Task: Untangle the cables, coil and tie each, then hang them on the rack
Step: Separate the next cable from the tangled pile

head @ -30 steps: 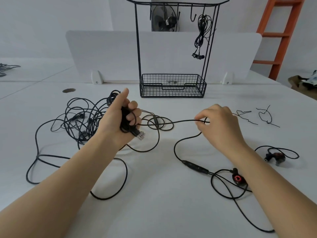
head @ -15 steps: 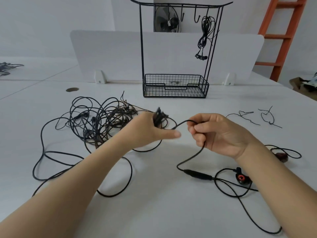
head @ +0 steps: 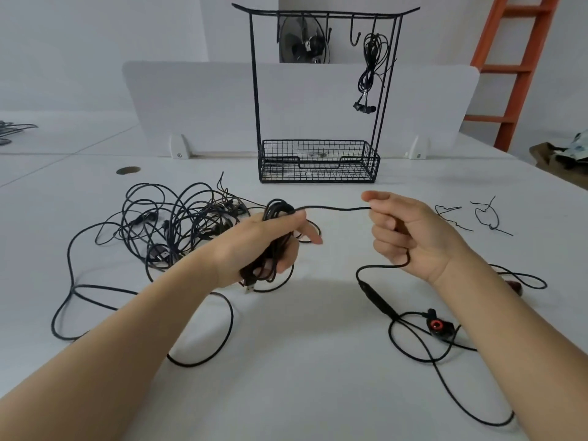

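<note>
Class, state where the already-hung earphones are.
Head view, upper right of centre: the earphones hang from the rack's rightmost hook, above the wire basket's right end.

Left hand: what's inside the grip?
The black cable, coiled round the left hand, its USB plug poking out below and one strand running to the right hand. The coil's palm side is hidden.

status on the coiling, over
Left hand grips the cable coil. Right hand pinches its loose run. Tangled pile lies left of coil.
</note>
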Available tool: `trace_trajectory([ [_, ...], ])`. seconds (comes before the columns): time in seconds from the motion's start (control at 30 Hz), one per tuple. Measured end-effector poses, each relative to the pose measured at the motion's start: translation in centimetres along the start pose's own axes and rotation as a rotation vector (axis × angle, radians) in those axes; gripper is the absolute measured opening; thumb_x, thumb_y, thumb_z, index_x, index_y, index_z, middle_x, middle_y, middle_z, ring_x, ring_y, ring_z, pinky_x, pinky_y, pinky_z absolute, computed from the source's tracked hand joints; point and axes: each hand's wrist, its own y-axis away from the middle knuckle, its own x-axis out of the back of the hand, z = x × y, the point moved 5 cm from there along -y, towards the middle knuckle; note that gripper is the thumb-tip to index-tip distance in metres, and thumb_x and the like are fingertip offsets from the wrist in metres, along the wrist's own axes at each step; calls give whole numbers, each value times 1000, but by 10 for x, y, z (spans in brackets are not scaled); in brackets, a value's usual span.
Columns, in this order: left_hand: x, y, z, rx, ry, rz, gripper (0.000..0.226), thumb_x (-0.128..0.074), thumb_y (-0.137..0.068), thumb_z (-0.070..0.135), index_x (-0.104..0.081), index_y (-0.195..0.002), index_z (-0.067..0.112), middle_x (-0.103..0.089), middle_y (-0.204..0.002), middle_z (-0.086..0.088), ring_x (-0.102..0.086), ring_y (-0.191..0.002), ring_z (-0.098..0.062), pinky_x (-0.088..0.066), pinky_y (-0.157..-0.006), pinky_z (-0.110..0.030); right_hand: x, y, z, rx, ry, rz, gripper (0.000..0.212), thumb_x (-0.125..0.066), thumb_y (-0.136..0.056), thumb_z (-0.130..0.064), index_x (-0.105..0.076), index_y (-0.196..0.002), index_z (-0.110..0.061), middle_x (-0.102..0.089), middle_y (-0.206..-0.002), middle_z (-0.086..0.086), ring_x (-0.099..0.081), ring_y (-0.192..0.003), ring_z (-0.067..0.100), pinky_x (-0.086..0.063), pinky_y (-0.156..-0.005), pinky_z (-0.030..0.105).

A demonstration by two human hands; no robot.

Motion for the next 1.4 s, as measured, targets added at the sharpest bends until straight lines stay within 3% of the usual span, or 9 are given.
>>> trace_trajectory([
  [0.17, 1, -3, 4, -77, 408, 107, 35, -47, -79, 47, -73, -93, 28, -50, -62, -2, -38, -45, -11, -22, -39, -17, -15, 5, 7, 50, 297, -28, 13, -50, -90, -5, -60, -82, -9, -39, -43, -4, -19, -29, 3, -14, -33, 10],
  [0.33, 15, -7, 1, -123, 852, 385, 42, -45, -93, 35, -51, -57, 14, -47, -65, 0, -49, -61, -12, -44, -56, -18, -34, 11, 27, -39, 600, -194, 15, -53, -91, -12, -62, -79, -9, -39, -43, -7, -25, -34, 2, -19, -35, 11],
  [0.47, 24, -6, -7, -98, 966, 513, 57, -46, -94, 35, -44, -40, 16, -51, -59, -1, -58, -65, -15, -46, -75, -25, -34, 14, 26, -120, 487, -281, 7, -59, -79, -9, -63, -73, -7, -36, -40, -6, -23, -33, 3, -16, -37, 14],
  [0.57, 22, -6, -7, -60, 1080, 491, 55, -49, -92, 36, -40, -41, 15, -41, -49, 0, -49, -45, -16, -50, -56, -24, -27, 12, 21, -150, 340, -276, 14, -60, -64, -18, -62, -70, -5, -37, -37, -5, -21, -30, 3, -16, -38, 16],
  [0.7, 23, -7, -7, 37, 835, 440, 45, -50, -91, 28, -34, -50, 20, -29, -43, 5, -27, -35, -9, -26, -35, -15, -24, 9, 20, -171, 227, -290, 15, -60, -64, -16, -69, -64, -5, -32, -32, -7, -25, -31, 4, -22, -37, 14],
  [0.9, 15, -5, -12, 174, -126, 249, 33, -72, -78, 28, -51, -57, 14, -47, -48, 2, -37, -44, -14, -29, -40, -19, -26, 7, 12, -63, 36, -407, 36, -84, -47, -21, -74, -81, -15, -42, -46, -6, -40, -37, 7, -36, -41, 15],
  [1.07, -3, -1, -14, 290, -558, 77, 51, -74, -61, 58, -50, -55, 13, -48, -48, 1, -38, -42, -14, -32, -48, -22, -27, 9, 12, -59, 80, -371, 22, -54, -71, -5, -71, -69, -19, -41, -45, -3, -30, -31, 5, -27, -36, 12],
  [1.17, -8, 0, -15, 326, -589, 74, 47, -66, -77, 47, -43, -52, 14, -44, -41, 6, -36, -35, -12, -31, -44, -20, -30, 11, 14, -50, 107, -379, 19, -52, -71, -7, -67, -72, -16, -44, -46, -1, -31, -32, 6, -27, -36, 12],
  [1.4, -13, -1, -12, 265, 81, -32, 46, -42, -91, 43, -37, -56, 14, -27, -40, 2, -21, -38, -12, -21, -36, -17, -24, 7, 12, -6, 129, -275, 21, -57, -68, -4, -66, -86, -10, -57, -56, 1, -38, -36, 7, -26, -35, 13],
])
